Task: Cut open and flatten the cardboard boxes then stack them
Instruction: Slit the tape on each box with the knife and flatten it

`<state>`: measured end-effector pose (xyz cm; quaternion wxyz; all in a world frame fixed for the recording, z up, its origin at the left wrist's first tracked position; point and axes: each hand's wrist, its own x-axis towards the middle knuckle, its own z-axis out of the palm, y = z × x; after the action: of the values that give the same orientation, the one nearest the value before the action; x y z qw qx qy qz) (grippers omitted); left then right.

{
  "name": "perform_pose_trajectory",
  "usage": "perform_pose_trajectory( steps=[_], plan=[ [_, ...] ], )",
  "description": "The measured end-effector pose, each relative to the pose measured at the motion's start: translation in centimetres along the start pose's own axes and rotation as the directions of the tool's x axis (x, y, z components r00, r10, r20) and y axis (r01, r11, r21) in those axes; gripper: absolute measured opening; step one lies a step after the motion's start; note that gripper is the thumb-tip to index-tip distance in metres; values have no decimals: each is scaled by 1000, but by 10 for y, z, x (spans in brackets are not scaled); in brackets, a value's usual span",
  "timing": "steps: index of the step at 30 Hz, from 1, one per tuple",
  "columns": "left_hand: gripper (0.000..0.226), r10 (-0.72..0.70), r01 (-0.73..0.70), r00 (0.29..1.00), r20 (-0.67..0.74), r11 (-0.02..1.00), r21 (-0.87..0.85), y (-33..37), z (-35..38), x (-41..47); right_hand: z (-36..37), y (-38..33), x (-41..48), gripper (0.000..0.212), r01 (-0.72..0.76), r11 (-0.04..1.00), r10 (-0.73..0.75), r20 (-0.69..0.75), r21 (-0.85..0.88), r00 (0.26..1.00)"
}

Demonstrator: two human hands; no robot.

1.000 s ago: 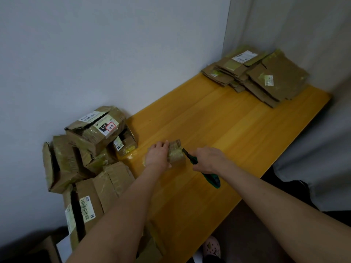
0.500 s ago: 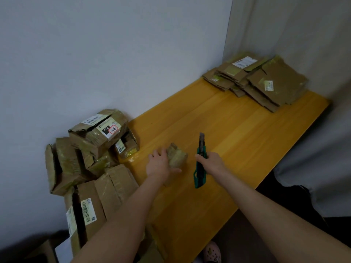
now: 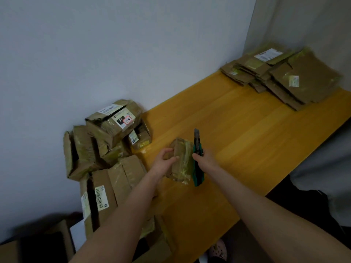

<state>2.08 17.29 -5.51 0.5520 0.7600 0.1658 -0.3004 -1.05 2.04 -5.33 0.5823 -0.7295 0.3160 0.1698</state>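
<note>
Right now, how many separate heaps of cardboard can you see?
2. Uncut boxes are piled at the left by the wall; flattened cardboard is stacked far along the table. One small box is in the left hand. More may be hidden.

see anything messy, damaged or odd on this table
The uncut boxes on the left lie in a tumbled heap, some tipped on their sides; the top box is crumpled. The flattened stack at the far end of the table is fanned out, edges not aligned. Nothing looks spilled.
</note>
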Motion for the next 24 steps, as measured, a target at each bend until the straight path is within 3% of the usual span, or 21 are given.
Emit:
perform_pose_trajectory(
  steps=[6, 10, 14, 19, 22, 24],
  plan=[
    [94, -84, 78, 994, 66, 993, 88, -1, -1, 7, 0, 11, 9, 38, -53, 993, 51, -18, -104, 999],
    [73, -120, 115, 992, 39, 985, 126, -4, 0, 10, -4, 15, 11, 35, -32, 993, 30, -18, -111, 999],
    [101, -168, 161, 984, 59, 981, 110, -6, -1, 9, -13, 11, 8, 30, 26, 994, -25, 11, -103, 1000],
    [64, -61, 62, 996, -67, 998, 13, 13, -9, 2, -32, -13, -7, 41, 161, 957, -184, -79, -242, 980],
    [59, -35, 36, 993, -117, 999, 2, 25, -11, -6, -40, -24, -22, 54, 247, 927, -272, -54, -282, 961],
    [60, -16, 16, 990, -139, 1000, -3, 30, -11, -9, -42, -29, -32, 55, 315, 863, -344, -3, -395, 939]
  ],
)
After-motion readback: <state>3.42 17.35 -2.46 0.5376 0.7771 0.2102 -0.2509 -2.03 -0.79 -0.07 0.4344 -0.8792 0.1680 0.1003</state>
